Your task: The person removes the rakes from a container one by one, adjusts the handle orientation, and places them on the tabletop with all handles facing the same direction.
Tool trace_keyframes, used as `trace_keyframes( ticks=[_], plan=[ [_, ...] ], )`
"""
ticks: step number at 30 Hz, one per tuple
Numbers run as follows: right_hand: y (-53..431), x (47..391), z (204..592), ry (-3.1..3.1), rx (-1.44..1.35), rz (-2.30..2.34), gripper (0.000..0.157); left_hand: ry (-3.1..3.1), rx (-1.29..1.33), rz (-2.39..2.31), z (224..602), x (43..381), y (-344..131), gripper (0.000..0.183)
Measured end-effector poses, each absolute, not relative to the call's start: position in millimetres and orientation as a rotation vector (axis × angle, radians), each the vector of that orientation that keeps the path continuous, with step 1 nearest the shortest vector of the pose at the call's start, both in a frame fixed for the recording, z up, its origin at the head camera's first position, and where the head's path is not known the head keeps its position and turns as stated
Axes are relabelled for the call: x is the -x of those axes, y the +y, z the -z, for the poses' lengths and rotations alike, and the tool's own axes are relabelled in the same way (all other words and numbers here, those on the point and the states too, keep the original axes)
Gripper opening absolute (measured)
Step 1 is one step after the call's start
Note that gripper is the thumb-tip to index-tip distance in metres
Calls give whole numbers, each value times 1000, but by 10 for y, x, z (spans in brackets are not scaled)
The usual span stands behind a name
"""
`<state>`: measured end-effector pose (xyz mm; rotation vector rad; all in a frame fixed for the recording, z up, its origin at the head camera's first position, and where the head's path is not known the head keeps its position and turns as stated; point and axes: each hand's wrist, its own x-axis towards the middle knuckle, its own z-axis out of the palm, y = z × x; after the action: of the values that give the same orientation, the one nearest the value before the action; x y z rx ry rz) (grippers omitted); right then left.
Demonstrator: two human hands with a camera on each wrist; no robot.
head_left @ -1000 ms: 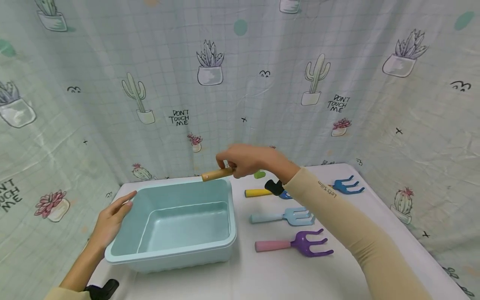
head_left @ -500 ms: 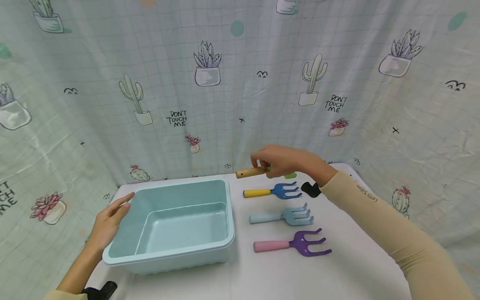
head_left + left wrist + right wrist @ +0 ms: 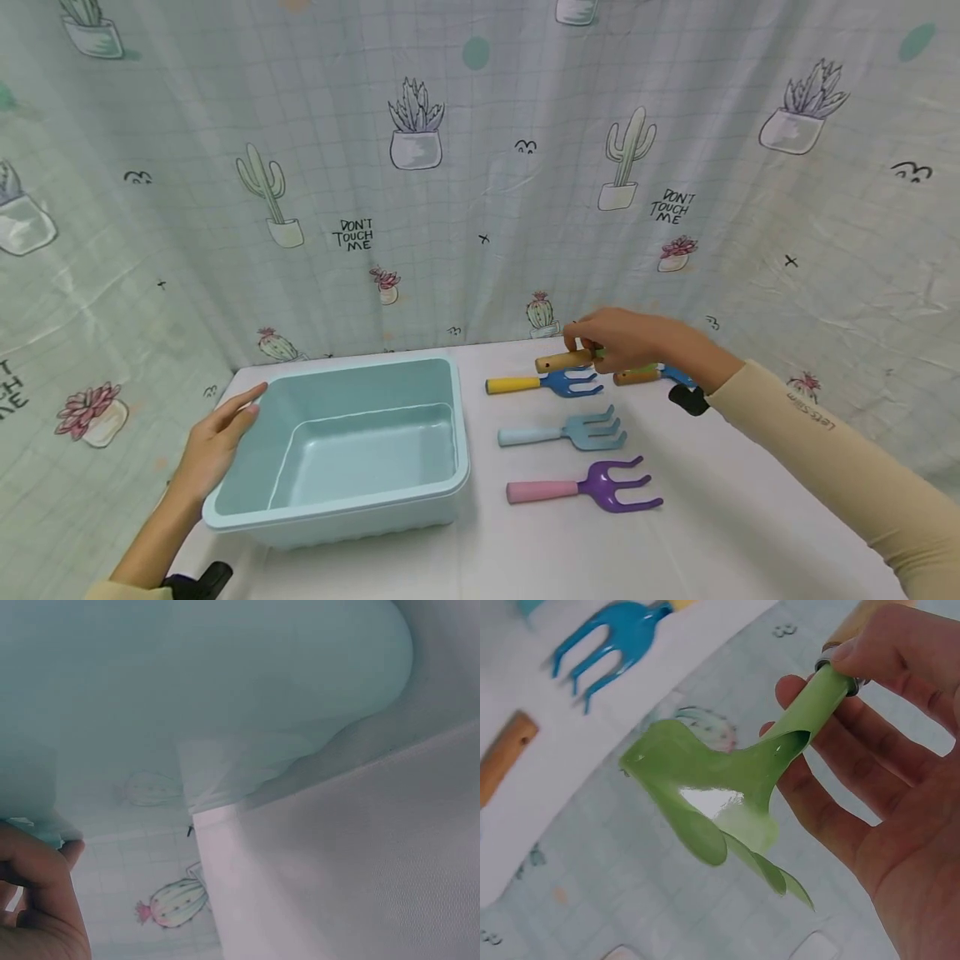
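My right hand point(image 3: 630, 340) pinches a hand fork by its wooden handle point(image 3: 558, 362), close over the back right of the table. In the right wrist view its broad-pronged green metal head point(image 3: 705, 787) shows, with thumb and fingers around the neck. The pale blue plastic tub point(image 3: 337, 504) stands at the left. My left hand point(image 3: 213, 446) grips its left rim, thumb over the inside; curled fingers point(image 3: 45, 877) show at the edge in the left wrist view. Nearest the right hand lies a blue fork with a yellow handle point(image 3: 513, 385).
A light blue hand fork point(image 3: 531, 436) and a purple fork with a pink handle point(image 3: 543, 492) lie in a column right of the tub. Behind the right wrist is a blue-headed tool with a wooden handle point(image 3: 636, 377). A printed curtain point(image 3: 480, 183) surrounds the white table point(image 3: 570, 558).
My right hand has carried the green hand fork rightward from over the tub's back right corner, and lower. The left hand has stayed on the rim.
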<state>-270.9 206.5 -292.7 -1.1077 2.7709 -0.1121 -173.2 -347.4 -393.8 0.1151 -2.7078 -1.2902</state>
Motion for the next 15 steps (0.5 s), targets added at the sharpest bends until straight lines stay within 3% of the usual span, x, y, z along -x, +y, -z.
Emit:
trace_keyframes(
  ticks=[9,15],
  plan=[
    [2580,2676,3280,2795,997,131,25,-2708,-122,1301,3941,1727,-3488,54],
    [2902,2676,3492,2804,882,151,31,-2699,-118,1303,3939,1734,-3481,54]
  ],
)
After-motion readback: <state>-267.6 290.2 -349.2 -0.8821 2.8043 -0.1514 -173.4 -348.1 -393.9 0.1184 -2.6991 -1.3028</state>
